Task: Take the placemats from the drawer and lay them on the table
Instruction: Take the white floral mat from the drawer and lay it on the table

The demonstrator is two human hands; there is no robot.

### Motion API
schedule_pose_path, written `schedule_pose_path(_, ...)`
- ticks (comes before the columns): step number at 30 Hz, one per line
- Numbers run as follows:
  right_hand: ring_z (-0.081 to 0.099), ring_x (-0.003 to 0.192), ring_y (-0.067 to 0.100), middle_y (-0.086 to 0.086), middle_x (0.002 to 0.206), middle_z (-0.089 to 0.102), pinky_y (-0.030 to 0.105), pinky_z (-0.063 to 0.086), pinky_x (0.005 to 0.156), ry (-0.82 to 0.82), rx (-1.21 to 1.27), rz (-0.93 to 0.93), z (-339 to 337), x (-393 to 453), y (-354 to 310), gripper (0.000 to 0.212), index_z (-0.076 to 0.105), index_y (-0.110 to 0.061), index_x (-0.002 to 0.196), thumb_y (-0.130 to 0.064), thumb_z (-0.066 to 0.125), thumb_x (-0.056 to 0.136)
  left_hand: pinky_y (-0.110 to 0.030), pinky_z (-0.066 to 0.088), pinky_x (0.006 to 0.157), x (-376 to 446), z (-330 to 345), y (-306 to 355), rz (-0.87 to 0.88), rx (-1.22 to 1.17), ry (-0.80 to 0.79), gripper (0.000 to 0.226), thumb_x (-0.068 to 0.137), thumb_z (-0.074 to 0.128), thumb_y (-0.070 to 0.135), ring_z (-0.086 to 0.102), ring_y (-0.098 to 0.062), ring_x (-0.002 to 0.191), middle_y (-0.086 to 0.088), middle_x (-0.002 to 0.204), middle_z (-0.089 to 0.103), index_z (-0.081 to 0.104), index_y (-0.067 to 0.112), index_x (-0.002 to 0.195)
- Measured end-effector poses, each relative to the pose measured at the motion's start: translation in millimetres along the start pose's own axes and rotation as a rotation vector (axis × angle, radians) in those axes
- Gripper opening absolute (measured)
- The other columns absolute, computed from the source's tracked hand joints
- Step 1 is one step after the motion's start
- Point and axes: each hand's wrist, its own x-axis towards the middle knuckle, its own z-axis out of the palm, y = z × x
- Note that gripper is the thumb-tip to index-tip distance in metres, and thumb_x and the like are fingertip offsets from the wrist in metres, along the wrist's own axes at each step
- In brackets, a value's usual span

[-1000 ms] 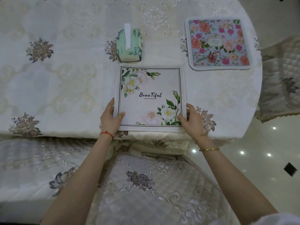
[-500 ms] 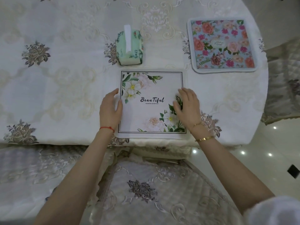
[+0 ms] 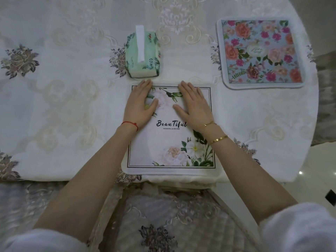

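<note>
Placemats lie on the round table's embroidered white cloth (image 3: 72,106): a square white mat printed "Beautiful" (image 3: 169,142) at the near edge, a blue rose-patterned square mat (image 3: 261,51) at its 1 o'clock. Left hand (image 3: 140,104) and right hand (image 3: 194,104) press flat on the white mat's far half, fingers straight and together. A mint-green tissue pack (image 3: 143,55) sits at 12 o'clock.

Tissue pack (image 3: 142,57) just beyond my left hand (image 3: 139,104), blocking straight ahead. Floral placemat (image 3: 260,51) fills far right. Open desk (image 3: 54,106) left; bare strip between pack and placemat.
</note>
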Motion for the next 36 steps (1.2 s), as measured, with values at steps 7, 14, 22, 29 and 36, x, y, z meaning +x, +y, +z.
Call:
schedule_pose_path(7,0.004,0.15,0.014,0.002,0.163,0.01,0.038,0.002,0.123,0.017,-0.009,0.133,-17,-29,37,0.079,0.01,-0.014,0.154,-0.059,0.036,0.095,-0.035,0.01,0.122,-2,-12,-7,-0.025,0.062,-0.037,0.073,0.091,0.056,0.047,0.017,-0.015,0.147,-0.002,0.158,0.024,0.028,0.013,0.15)
schedule_pose_path(14,0.004,0.15,0.022,0.009,0.162,0.011,0.037,-0.001,0.123,0.05,0.114,0.107,-21,-44,6,0.067,0.018,-0.007,0.153,-0.036,0.045,0.099,-0.032,0.001,0.121,-35,-23,10,0.06,0.204,-0.14,0.083,0.089,0.056,0.052,0.008,-0.019,0.149,-0.006,0.16,0.017,0.023,0.009,0.151)
schedule_pose_path(22,0.0,0.15,0.017,0.001,0.163,0.006,0.034,-0.001,0.123,-0.083,0.068,-0.001,3,-66,-16,0.069,0.009,-0.014,0.155,-0.046,0.038,0.1,-0.031,-0.002,0.12,-77,-10,9,-0.074,0.18,-0.137,0.082,0.088,0.047,0.06,0.002,-0.011,0.149,0.005,0.162,0.005,0.014,0.023,0.154)
schedule_pose_path(29,-0.002,0.15,0.013,0.0,0.163,0.003,0.031,-0.006,0.121,-0.082,0.06,0.096,-11,-100,13,0.07,0.006,-0.015,0.155,-0.045,0.037,0.1,-0.028,-0.008,0.117,-84,-24,6,-0.089,0.227,-0.205,0.082,0.092,0.051,0.051,0.0,-0.014,0.149,0.0,0.162,0.001,0.009,0.018,0.154)
schedule_pose_path(36,-0.002,0.15,0.019,0.004,0.163,0.005,0.035,-0.006,0.122,-0.097,0.094,0.02,-4,-126,-28,0.069,0.01,-0.012,0.154,-0.043,0.04,0.1,-0.023,-0.009,0.117,-136,-23,25,0.018,0.233,-0.229,0.078,0.096,0.046,0.047,-0.006,-0.011,0.148,0.0,0.162,-0.002,0.005,0.015,0.154)
